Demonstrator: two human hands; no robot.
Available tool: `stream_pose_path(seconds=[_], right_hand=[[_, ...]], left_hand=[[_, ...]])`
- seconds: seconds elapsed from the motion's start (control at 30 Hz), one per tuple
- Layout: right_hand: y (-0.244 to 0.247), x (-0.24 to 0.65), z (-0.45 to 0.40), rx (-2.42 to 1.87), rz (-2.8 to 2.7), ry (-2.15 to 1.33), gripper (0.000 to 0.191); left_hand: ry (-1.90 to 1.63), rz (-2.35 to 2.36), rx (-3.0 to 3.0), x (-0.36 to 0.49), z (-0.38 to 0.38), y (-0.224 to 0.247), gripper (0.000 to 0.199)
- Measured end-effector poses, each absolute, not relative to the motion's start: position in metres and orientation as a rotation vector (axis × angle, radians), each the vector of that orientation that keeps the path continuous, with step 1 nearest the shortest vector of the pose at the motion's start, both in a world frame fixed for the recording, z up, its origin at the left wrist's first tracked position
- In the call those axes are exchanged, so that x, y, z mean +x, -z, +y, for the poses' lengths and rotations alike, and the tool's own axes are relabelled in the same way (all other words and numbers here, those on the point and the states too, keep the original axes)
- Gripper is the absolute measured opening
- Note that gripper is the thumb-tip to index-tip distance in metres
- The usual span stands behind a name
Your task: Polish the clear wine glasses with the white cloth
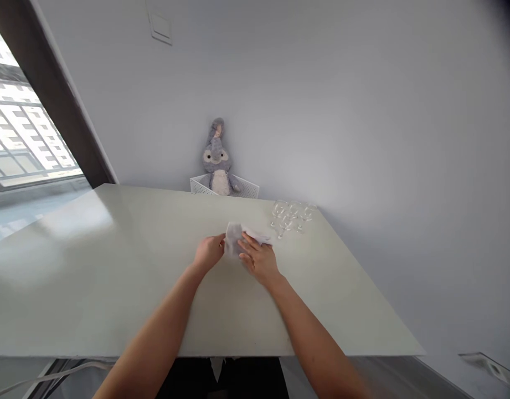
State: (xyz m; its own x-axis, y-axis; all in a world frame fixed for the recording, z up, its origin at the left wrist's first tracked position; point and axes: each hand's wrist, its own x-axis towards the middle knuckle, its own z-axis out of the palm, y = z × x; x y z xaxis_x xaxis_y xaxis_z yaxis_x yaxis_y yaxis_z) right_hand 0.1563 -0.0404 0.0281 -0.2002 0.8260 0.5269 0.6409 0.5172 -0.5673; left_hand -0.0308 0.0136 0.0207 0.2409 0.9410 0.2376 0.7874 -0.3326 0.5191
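Note:
A white cloth [233,240], partly folded, is between my two hands above the middle of the table. My left hand [209,252] has its thumb and fingers pinched together at the cloth's left edge. Across the right part of the cloth, my right hand [259,262] lies with its fingers stretched out and spread. Part of the cloth is hidden under those fingers. Just beyond my right hand, several clear stemmed glasses [286,221] are grouped near the table's far right corner.
The pale table [125,288] has its far right corner near the grey wall [362,138]. Behind its back edge, a grey plush toy [219,166] sits in a white perforated basket [250,190]. A window [22,127] is at left. A cable [72,370] runs below the front edge.

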Motion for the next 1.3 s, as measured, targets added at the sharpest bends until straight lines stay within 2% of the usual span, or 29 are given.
stream_pose_path(seconds=[0.1, 0.17, 0.23, 0.37, 0.43, 0.6, 0.9, 1.1, 1.3], right_hand=[[-0.032, 0.151, -0.042, -1.283, -1.92, -0.183, 0.031], [-0.034, 0.155, -0.038, -1.29, -1.832, -0.251, 0.029], [-0.035, 0.165, -0.033, -1.266, -1.697, -0.495, 0.026], [-0.031, 0.182, -0.021, -1.113, -1.181, -1.203, 0.025], [-0.026, 0.183, -0.017, -1.008, -0.947, -1.367, 0.027], [-0.013, 0.158, -0.017, -0.75, -0.608, -1.533, 0.043], [0.002, 0.119, -0.031, -0.652, -0.789, -1.442, 0.036], [0.005, 0.13, -0.027, -0.868, -0.85, -1.308, 0.037], [-0.001, 0.141, -0.033, -1.335, -1.569, -0.779, 0.038]], left_hand=[[-0.712, 1.446, 2.486, -0.019, 0.003, -0.02, 0.019], [-0.739, 1.249, 2.646, -0.013, -0.002, -0.019, 0.018], [-0.79, 1.099, 2.731, -0.009, -0.004, -0.017, 0.024], [-0.874, 1.063, 2.678, -0.004, -0.005, -0.01, 0.039], [-0.935, 1.139, 2.591, 0.0, -0.007, -0.007, 0.04], [-1.144, 1.404, 2.249, 0.006, -0.011, -0.003, 0.042], [-1.345, 1.517, 2.126, 0.025, -0.02, 0.002, 0.039], [-1.205, 1.374, 2.142, 0.028, -0.025, -0.005, 0.034], [-1.189, 1.035, 1.386, 0.016, -0.007, -0.009, 0.06]])
